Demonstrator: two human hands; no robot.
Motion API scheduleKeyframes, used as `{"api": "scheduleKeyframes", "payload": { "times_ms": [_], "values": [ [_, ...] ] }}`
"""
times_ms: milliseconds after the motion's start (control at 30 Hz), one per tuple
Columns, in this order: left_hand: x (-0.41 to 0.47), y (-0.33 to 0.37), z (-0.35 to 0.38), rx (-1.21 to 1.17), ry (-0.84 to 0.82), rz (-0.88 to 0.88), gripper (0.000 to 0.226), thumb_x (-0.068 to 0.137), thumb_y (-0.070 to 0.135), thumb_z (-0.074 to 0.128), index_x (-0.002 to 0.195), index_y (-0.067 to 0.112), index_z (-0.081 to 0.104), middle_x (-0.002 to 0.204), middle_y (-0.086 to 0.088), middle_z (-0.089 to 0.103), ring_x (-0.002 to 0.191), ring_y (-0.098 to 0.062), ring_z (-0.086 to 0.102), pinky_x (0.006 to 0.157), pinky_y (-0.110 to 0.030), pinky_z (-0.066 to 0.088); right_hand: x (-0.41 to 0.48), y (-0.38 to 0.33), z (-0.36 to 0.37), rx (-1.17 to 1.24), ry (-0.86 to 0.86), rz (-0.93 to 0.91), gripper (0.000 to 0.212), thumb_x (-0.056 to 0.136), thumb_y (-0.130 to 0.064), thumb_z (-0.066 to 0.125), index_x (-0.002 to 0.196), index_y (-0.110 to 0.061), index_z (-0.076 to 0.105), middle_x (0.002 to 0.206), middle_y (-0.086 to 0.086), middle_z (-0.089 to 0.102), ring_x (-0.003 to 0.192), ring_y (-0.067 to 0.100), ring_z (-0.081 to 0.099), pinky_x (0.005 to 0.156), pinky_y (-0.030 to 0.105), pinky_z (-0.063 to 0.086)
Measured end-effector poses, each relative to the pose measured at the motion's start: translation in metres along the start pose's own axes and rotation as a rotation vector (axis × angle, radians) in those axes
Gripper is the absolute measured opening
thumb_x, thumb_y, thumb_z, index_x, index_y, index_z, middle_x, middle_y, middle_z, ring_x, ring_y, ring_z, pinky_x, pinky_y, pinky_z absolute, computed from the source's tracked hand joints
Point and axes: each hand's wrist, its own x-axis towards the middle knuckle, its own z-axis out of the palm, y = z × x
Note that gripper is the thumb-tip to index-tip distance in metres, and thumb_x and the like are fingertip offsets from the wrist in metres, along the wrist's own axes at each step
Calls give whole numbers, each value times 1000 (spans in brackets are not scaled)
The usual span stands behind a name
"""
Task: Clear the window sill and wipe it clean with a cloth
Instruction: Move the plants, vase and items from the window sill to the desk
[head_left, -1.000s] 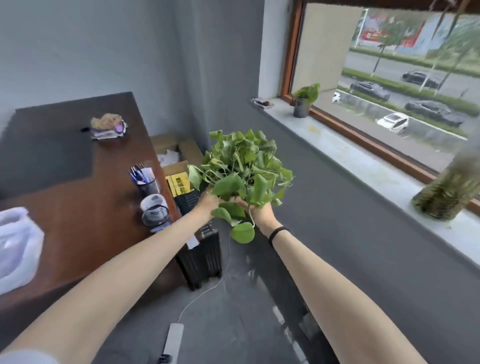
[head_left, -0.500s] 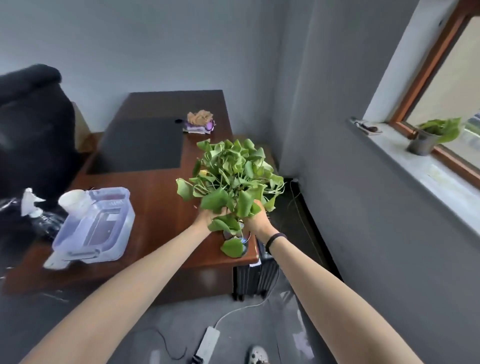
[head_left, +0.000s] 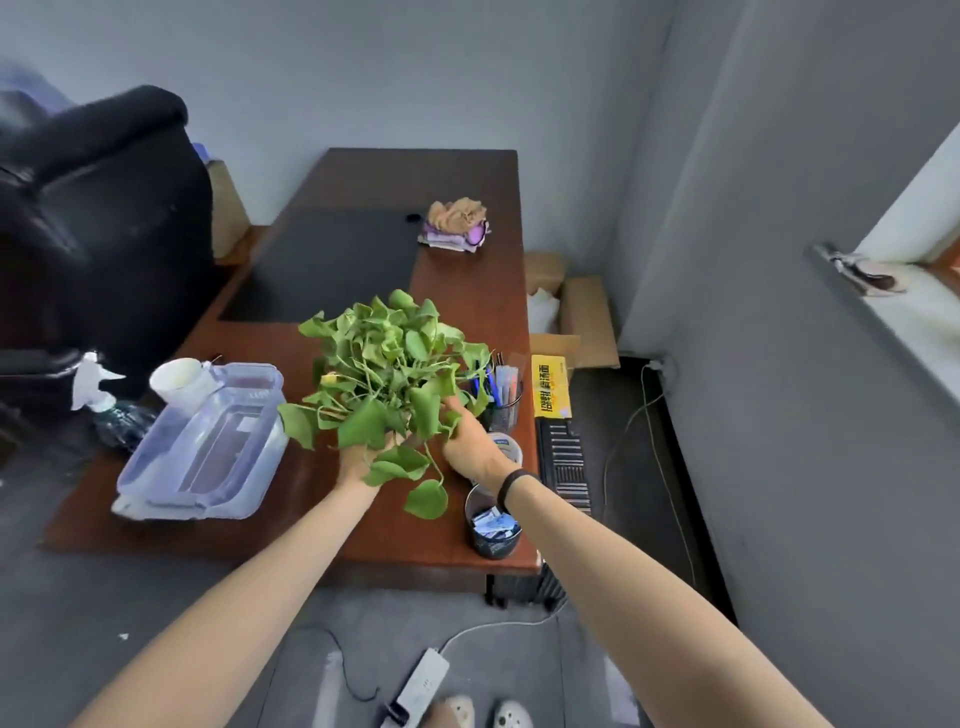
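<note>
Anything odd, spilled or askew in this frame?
Nothing spilled or damaged. Both hands, left and right, hold the leafy plant over the crowded near right part of the desk, close to the pen cup. Its pot is hidden by leaves. A small object lies on the window sill.

Both bare arms reach forward and inward, converging ahead of the body. The left hand (head_left: 358, 460) is cupped with its fingers curled upward in a grasp. The right hand (head_left: 470, 447) grips from the opposite side, a dark band around its wrist.
</note>
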Motion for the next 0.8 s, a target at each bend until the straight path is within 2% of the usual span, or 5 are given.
{"api": "scheduleKeyframes", "payload": {
  "times_ms": [233,433,567,733,800],
  "values": [
    [71,-51,-24,-276,94,-361,15,90,18,57,95,5,52,91,-13,56,88,-25,55,62,-22,57,31,12,11,71,-30,29,32,85,-6,51,116,-9,59,102,-2,62,96,12,57,88,31,49],
    [130,-80,-20,-237,150,-426,26,100,9,33,98,10,59,102,-12,66,102,-30,60,97,-47,44,65,25,10,278,92,223,21,83,4,57,98,-10,62,73,-6,60,62,1,52,54,11,43],
    [135,-66,-7,-401,146,-544,32,101,9,30,75,15,48,48,9,62,50,-3,62,57,-20,50,87,35,17,267,143,290,16,76,-16,64,92,-18,60,74,-10,61,64,0,54,58,15,44],
    [153,-64,-4,-297,124,-571,19,82,16,62,75,16,44,75,-6,50,61,-15,57,48,-20,50,109,50,25,264,102,451,9,91,-5,55,95,-10,61,71,-1,59,55,8,51,48,18,44],
    [163,-72,-4,-340,132,-544,24,95,1,41,79,17,44,82,-9,48,74,-21,54,63,-29,53,116,55,28,263,95,509,9,91,-5,54,95,-8,62,70,3,58,50,8,48,44,18,40]
  ]
}}
